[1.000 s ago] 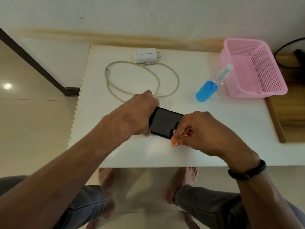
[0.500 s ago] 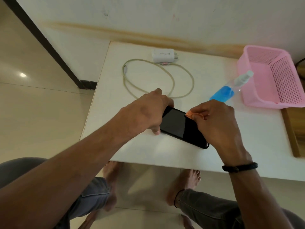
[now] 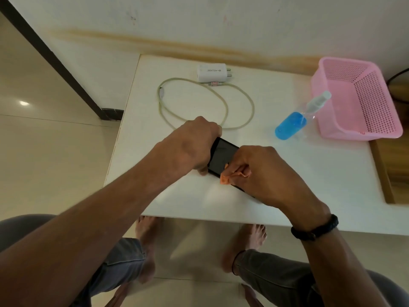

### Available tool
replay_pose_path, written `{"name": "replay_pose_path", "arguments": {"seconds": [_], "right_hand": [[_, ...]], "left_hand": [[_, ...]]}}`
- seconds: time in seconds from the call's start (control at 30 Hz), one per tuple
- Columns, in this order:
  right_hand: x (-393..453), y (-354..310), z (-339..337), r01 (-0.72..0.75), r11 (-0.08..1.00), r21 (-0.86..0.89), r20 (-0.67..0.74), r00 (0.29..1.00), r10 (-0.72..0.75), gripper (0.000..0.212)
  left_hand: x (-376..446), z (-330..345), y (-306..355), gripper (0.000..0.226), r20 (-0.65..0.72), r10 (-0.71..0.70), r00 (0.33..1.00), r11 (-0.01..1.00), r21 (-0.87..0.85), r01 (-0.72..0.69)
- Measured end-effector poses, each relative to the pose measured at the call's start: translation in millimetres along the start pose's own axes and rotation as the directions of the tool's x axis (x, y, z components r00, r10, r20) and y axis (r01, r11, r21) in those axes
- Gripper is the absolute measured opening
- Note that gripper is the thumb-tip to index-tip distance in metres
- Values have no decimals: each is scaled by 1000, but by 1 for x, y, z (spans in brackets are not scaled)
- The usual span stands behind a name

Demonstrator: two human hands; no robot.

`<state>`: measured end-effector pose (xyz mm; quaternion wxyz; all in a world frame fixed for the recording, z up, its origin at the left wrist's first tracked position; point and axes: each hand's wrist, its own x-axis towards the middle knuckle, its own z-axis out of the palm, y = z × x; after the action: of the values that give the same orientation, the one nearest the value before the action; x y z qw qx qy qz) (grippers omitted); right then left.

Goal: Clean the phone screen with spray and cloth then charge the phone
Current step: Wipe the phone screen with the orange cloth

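Note:
A black phone (image 3: 222, 156) lies screen up on the white table (image 3: 309, 173), near its front edge. My left hand (image 3: 194, 147) grips the phone's left end and holds it down. My right hand (image 3: 263, 171) pinches a small orange cloth (image 3: 225, 178) against the near side of the screen and covers the phone's right half. A white charger (image 3: 212, 72) with its looped cable (image 3: 243, 96) rests at the back of the table. A spray bottle (image 3: 294, 124) with blue liquid lies on its side to the right.
A pink perforated basket (image 3: 358, 96) stands at the back right, touching the spray bottle's nozzle end. A wooden surface (image 3: 396, 169) adjoins the table's right edge. The wall runs behind. My legs and bare feet are under the table.
My right hand has dragged the orange cloth from the far edge of the screen back to its near edge. The left hand keeps its grip on the phone.

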<state>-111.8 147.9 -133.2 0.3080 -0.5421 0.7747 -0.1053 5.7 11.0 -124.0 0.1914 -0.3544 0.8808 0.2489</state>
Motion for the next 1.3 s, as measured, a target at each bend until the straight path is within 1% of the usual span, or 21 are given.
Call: {"name": "replay_pose_path", "arguments": {"seconds": [0.1,0.2,0.27,0.4,0.47,0.53,0.6,0.67,0.8,0.87,0.9,0.97,1.03,1.17,1.3], "right_hand": [[-4,5,-8,3,1000,11,72,997,-3,15],[-10,15,-19,-13,999,49,156,988,6,14],[-15,23,-25,-27,998,54,166,986,18,14],[-21,38,-36,-109,992,69,61,993,105,19],[-20,42,-37,-155,982,108,-23,987,158,18],[-16,43,-34,-162,979,123,-133,975,178,13],[-10,39,-29,-156,979,128,-235,955,183,7],[-4,31,-22,-149,980,133,-305,934,183,4],[7,14,-4,-92,994,61,-385,917,108,12],[9,8,1,-56,998,34,-354,933,64,17],[8,5,2,-46,999,24,-314,948,51,16],[6,1,2,-42,999,5,-190,981,42,14],[2,-2,0,-38,999,-12,-61,997,38,16],[-8,2,-10,4,999,-37,124,992,1,22],[-18,16,-25,-38,998,-59,239,970,51,19]], "left_hand": [[-2,-1,-1,76,-12,16,1000,1000,-22,-16],[-2,-2,-1,72,-24,29,999,999,-36,-30],[-2,-2,-2,72,-25,33,999,999,-29,-34],[-2,-3,0,84,14,17,1000,1000,-19,-17],[-2,-4,1,87,30,19,999,1000,-15,-19],[-3,-5,1,87,32,19,999,1000,-6,-19],[-3,-5,2,87,33,18,999,1000,-7,-17],[-3,-6,3,88,39,10,999,1000,-7,-10],[-2,-4,2,82,24,14,1000,999,30,-15],[-2,-2,2,80,10,13,1000,999,40,-13],[-2,-2,2,80,3,10,1000,999,43,-10],[-2,-1,2,79,-18,3,1000,999,42,-2],[-2,1,2,75,-30,5,1000,1000,20,-5],[-3,0,0,69,-28,19,999,999,-30,-20],[-3,-2,1,70,-33,37,999,998,-39,-39]]}}
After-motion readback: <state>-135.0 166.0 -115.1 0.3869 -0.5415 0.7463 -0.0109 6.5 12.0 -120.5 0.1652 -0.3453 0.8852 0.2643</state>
